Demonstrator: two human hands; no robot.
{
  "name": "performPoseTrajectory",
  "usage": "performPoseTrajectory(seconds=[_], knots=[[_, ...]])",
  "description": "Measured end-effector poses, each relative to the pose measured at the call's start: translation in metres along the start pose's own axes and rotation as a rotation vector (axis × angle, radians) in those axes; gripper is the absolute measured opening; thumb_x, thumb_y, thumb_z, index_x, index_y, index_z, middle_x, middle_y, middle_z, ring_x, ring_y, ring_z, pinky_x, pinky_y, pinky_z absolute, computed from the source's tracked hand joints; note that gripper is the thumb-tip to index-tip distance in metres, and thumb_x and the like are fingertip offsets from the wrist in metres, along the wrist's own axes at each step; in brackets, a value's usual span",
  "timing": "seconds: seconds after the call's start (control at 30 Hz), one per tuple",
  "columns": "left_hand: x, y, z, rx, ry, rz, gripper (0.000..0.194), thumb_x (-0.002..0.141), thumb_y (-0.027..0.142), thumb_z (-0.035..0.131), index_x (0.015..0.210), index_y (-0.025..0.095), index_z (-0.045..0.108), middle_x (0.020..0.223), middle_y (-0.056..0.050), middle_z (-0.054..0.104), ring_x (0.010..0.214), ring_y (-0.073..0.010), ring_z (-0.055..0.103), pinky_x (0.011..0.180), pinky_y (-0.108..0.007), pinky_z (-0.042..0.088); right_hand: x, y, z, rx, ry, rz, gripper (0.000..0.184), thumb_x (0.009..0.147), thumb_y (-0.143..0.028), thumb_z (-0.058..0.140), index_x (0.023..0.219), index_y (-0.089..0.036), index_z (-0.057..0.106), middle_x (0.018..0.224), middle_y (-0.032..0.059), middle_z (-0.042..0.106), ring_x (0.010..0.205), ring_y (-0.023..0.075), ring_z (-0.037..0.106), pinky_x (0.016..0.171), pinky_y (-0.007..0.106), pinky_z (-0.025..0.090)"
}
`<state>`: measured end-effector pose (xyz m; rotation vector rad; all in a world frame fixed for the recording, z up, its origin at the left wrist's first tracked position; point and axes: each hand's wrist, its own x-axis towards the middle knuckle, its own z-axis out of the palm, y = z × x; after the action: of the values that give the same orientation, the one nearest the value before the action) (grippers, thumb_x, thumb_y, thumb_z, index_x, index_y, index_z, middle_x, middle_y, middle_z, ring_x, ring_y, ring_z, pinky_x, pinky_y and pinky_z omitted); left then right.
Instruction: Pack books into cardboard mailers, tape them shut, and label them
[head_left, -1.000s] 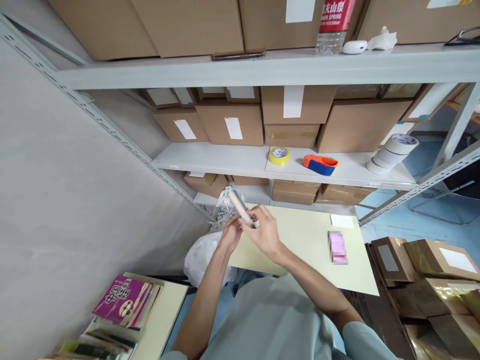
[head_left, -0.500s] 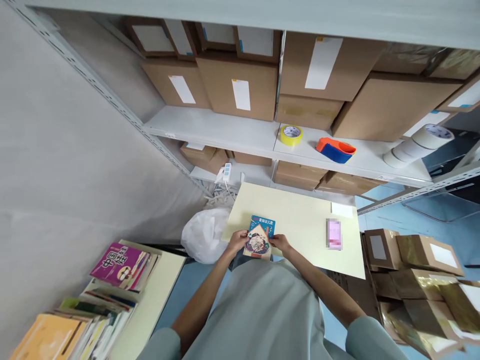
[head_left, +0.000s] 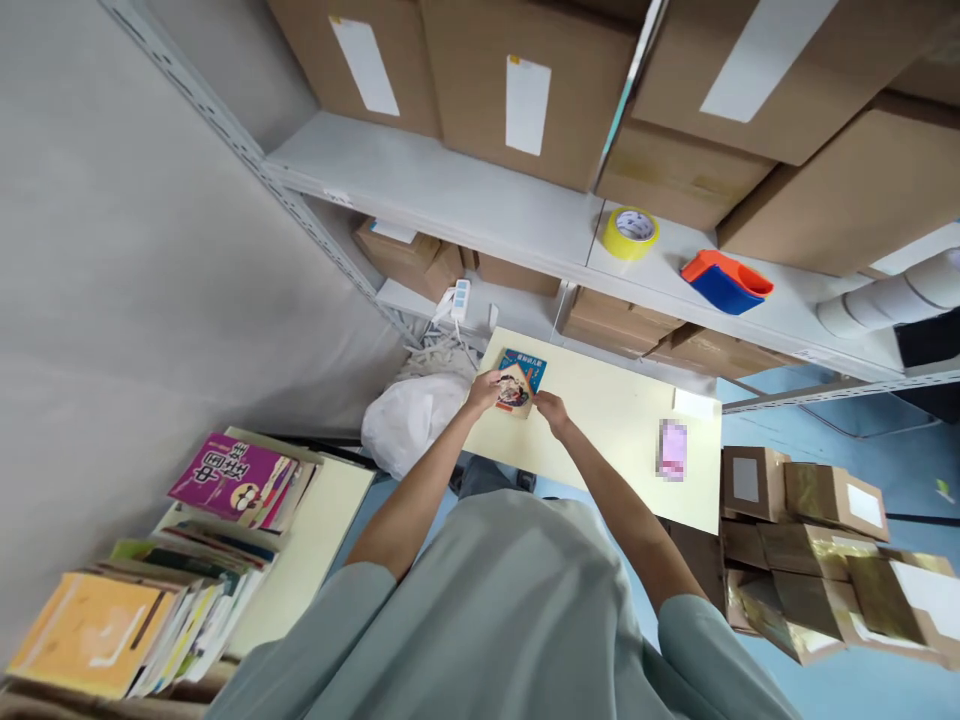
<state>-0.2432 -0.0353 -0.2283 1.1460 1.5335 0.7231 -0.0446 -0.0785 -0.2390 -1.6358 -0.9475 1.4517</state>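
A small blue and cream picture book (head_left: 517, 387), its illustrated cover facing up, is held over the left part of the pale yellow table (head_left: 600, 420). My left hand (head_left: 484, 391) grips its left edge, fingers partly over the cover. At the lower right edge, my right hand (head_left: 551, 408) pinches the book. Whether the book touches the tabletop, I cannot tell. Farther right on the table lies a pink item (head_left: 673, 450), blurred out, with a white paper (head_left: 694, 403) behind it.
Shelves ahead hold cartons (head_left: 525, 90), yellow tape (head_left: 631, 232), an orange and blue tape dispenser (head_left: 726, 282) and white rolls (head_left: 892, 295). A white plastic bag (head_left: 412, 420) sits left of the table. Book stacks (head_left: 232, 480) stand at lower left, parcels (head_left: 825, 550) at right.
Both hands have moved forward with the book, away from my body and farther over the table. The camera view has tilted downward and closer to the shelves.
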Motion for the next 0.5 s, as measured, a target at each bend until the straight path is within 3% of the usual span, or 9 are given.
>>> performPoseTrajectory(seconds=[0.1, 0.2, 0.33, 0.43, 0.5], knots=[[0.001, -0.014, -0.006, -0.007, 0.029, 0.015, 0.040, 0.082, 0.020, 0.070, 0.121, 0.015, 0.079, 0.129, -0.014, 0.079, 0.124, -0.0310, 0.072, 0.109, -0.039, 0.055, 0.005, 0.006, 0.009, -0.029, 0.033, 0.046, 0.058, 0.065, -0.056, 0.090, 0.108, -0.018, 0.081, 0.119, 0.0183, 0.082, 0.117, 0.0366, 0.073, 0.105, 0.054, 0.057], [-0.017, -0.041, -0.023, 0.011, 0.088, -0.001, 0.043, 0.084, 0.020, 0.072, 0.126, 0.014, 0.076, 0.139, -0.017, 0.074, 0.132, -0.0340, 0.068, 0.117, -0.044, 0.050, -0.006, 0.016, 0.020, -0.053, 0.011, 0.071, 0.057, 0.065, -0.054, 0.091, 0.107, -0.017, 0.081, 0.128, 0.0206, 0.079, 0.120, 0.0377, 0.073, 0.107, 0.053, 0.057], [-0.046, -0.084, -0.066, 0.102, 0.273, -0.046, 0.058, 0.087, 0.024, 0.073, 0.142, 0.010, 0.064, 0.156, -0.025, 0.058, 0.153, -0.0418, 0.046, 0.130, -0.053, 0.031, -0.027, 0.029, 0.043, -0.088, -0.040, 0.097, 0.052, 0.067, -0.055, 0.089, 0.101, -0.018, 0.081, 0.123, 0.0188, 0.081, 0.115, 0.0359, 0.076, 0.104, 0.052, 0.059], [-0.052, -0.114, -0.103, 0.268, 0.444, -0.086, 0.074, 0.087, 0.034, 0.077, 0.152, 0.008, 0.052, 0.163, -0.030, 0.047, 0.156, -0.0462, 0.039, 0.129, -0.056, 0.032, -0.039, 0.033, 0.066, -0.099, -0.075, 0.112, 0.050, 0.067, -0.059, 0.087, 0.098, -0.020, 0.080, 0.119, 0.0161, 0.083, 0.114, 0.0334, 0.077, 0.103, 0.051, 0.060], [-0.046, -0.131, -0.122, 0.349, 0.476, -0.149, 0.084, 0.085, 0.038, 0.081, 0.154, 0.006, 0.048, 0.161, -0.033, 0.047, 0.152, -0.0489, 0.042, 0.125, -0.057, 0.035, -0.043, 0.032, 0.082, -0.103, -0.095, 0.113, 0.050, 0.069, -0.061, 0.085, 0.100, -0.021, 0.080, 0.117, 0.0149, 0.083, 0.113, 0.0321, 0.077, 0.102, 0.049, 0.061]])
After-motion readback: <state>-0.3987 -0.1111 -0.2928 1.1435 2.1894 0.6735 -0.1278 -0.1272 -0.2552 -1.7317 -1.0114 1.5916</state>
